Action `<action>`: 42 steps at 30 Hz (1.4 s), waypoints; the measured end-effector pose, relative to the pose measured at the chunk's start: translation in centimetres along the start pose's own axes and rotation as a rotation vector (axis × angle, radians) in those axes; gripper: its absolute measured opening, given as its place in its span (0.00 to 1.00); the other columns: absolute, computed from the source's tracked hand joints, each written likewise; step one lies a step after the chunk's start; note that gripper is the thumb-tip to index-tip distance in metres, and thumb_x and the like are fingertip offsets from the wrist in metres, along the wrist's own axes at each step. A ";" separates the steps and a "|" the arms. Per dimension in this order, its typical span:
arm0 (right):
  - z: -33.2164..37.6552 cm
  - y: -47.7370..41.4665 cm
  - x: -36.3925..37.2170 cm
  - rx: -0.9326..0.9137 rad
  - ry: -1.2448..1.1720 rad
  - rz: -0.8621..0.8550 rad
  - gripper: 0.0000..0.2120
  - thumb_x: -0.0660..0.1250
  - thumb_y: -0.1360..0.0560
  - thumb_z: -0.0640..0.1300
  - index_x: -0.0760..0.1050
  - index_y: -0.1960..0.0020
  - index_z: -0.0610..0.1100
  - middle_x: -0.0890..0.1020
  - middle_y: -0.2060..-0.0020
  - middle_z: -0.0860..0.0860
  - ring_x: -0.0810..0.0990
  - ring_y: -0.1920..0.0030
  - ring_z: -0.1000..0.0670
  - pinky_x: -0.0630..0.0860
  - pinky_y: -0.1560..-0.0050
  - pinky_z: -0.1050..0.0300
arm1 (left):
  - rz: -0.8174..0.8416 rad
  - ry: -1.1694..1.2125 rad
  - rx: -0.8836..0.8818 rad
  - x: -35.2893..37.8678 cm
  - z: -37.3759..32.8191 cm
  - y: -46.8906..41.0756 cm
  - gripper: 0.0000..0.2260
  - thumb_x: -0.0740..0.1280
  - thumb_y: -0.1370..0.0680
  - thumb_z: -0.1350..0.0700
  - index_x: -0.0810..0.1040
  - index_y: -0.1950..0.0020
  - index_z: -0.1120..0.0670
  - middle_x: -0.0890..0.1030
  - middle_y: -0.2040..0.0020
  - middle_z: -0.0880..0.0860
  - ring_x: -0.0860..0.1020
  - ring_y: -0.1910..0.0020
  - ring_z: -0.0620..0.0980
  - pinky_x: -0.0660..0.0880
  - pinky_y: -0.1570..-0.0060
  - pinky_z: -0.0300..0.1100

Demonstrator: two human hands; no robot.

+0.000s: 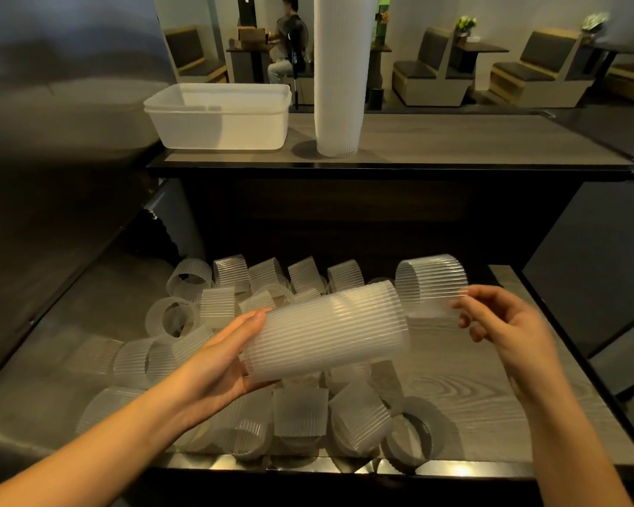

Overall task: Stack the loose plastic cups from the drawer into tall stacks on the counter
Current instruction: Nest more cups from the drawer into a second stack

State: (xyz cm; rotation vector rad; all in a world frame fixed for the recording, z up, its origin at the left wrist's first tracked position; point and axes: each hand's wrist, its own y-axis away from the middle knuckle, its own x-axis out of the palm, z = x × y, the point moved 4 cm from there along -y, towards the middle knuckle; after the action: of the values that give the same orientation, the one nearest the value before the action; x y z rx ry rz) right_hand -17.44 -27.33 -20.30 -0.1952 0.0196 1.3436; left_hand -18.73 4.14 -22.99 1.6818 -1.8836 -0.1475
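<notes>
An open drawer [473,389] with a wood-grain floor fills the lower part of the view, its metal front rim nearest the camera. Above and behind it runs a dark-edged counter [473,140]. Beyond the counter are booth seats [542,67] and a person [290,42] sitting at a table.

On the counter a tall stack [339,67] of ribbed, frosted plastic cups stands upright and rises past the top edge of the view. Just to its left sits a clear plastic tub [218,118].

Loose cups [301,408] lie heaped on their sides across the left and middle of the drawer, some with their open mouths facing the camera.

Over that heap, a short stack [326,331] of nested cups lies slanted. The left hand [220,364] grips its lower end, with the palm underneath, the fingers wrapped round it and the thumb along the top.

The right hand [506,331] is raised over the right of the drawer. Its fingertips pinch one edge of a single cup [430,283], which lies on its side in the air, right beside the upper end of the short stack. Whether the two touch cannot be told.
</notes>
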 end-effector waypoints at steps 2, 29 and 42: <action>0.9 0.4 -0.1 -0.014 -0.079 0.003 0.07 0.63 0.26 0.37 0.77 0.54 0.47 0.83 0.63 0.52 0.77 0.68 0.57 0.73 0.70 0.68 | 0.004 0.001 0.001 0.0 0.0 0.0 0.16 0.67 0.32 0.50 0.81 0.46 0.52 0.77 0.41 0.57 0.76 0.41 0.58 0.76 0.46 0.53; 2.1 3.0 3.2 -0.022 0.052 0.286 0.06 0.64 0.28 0.35 0.78 0.55 0.43 0.83 0.61 0.51 0.77 0.68 0.56 0.74 0.69 0.67 | 0.007 0.055 -0.023 0.3 0.3 -0.1 0.19 0.69 0.31 0.47 0.79 0.44 0.54 0.77 0.41 0.58 0.77 0.43 0.58 0.79 0.51 0.52; 2.4 3.0 4.6 -0.035 0.053 0.348 0.07 0.64 0.28 0.35 0.78 0.56 0.44 0.83 0.63 0.54 0.77 0.67 0.57 0.74 0.67 0.67 | 0.005 0.050 -0.011 0.0 -0.1 -0.3 0.18 0.66 0.31 0.50 0.78 0.43 0.54 0.77 0.42 0.57 0.76 0.43 0.58 0.80 0.53 0.50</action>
State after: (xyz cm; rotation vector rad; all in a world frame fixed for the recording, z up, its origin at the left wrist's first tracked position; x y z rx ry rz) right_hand -19.51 -21.87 -18.96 -0.2653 0.0774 1.6859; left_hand -18.45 4.07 -23.05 1.6580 -1.8470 -0.1117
